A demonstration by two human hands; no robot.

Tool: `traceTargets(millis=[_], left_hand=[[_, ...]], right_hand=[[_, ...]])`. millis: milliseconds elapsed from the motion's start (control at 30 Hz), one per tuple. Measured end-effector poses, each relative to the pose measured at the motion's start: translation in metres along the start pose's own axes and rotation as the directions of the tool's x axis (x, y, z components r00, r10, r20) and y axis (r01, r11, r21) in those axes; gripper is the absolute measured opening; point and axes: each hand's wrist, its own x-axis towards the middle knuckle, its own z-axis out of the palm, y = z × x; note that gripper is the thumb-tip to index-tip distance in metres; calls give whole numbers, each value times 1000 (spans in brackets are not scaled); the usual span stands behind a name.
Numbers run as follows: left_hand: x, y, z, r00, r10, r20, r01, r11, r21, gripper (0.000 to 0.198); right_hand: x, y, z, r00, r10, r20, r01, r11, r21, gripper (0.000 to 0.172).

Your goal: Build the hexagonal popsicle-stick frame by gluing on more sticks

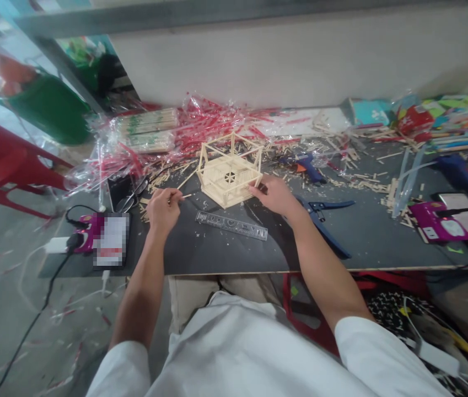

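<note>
A hexagonal frame model (230, 175) built of thin wooden sticks stands upright on the dark tabletop (225, 256). My right hand (275, 196) grips its lower right side between thumb and fingers. To the left of the model, my left hand (163, 209) pinches a short wooden stick (186, 196), held apart from the model. A clear plastic ruler (231, 225) lies just in front of the model. Blue-handled cutting pliers (320, 220) rest partly behind my right forearm.
Wrapped stick bundles (146, 129) and red-and-clear wrappers (213, 121) pile up at the back. Stick scraps (353, 179) spread around a blue glue gun (308, 167). A purple power strip (93, 231) and phone (112, 242) sit left; another glue gun (457, 170) lies right. A red stool (6, 165) stands left.
</note>
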Motion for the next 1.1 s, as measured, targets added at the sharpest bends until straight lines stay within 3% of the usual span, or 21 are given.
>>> traceTargets(millis=[133,433,500,667,867,967,1100], left_hand=[[-2,2,-1,993,110,-46,-112,992,-51,25],[-4,5,-4,998,38,-58,-42,997,-60,45],[-4,7,-6,999,18,-42,-20,998,-52,42],[-5,9,-8,996,-50,-76,45,996,-71,18],[-3,11,-12,997,-81,8,81,992,-95,14],[-4,11,-13,996,-82,-25,79,989,-124,17],[-9,14,-8,998,-48,-49,42,992,-120,20]], right_hand=[[-3,-7,-2,999,-44,32,45,999,-30,23],[-3,-5,-8,992,20,127,-10,997,-82,6],[-3,-4,-10,989,41,143,-30,996,-81,2],[-5,-10,-21,985,95,144,-88,995,-56,12],[-7,-16,-29,984,139,107,-138,990,-20,4],[-7,-13,-29,979,188,75,-187,982,-14,6],[-8,-4,-27,975,213,-57,-218,971,-100,5]])
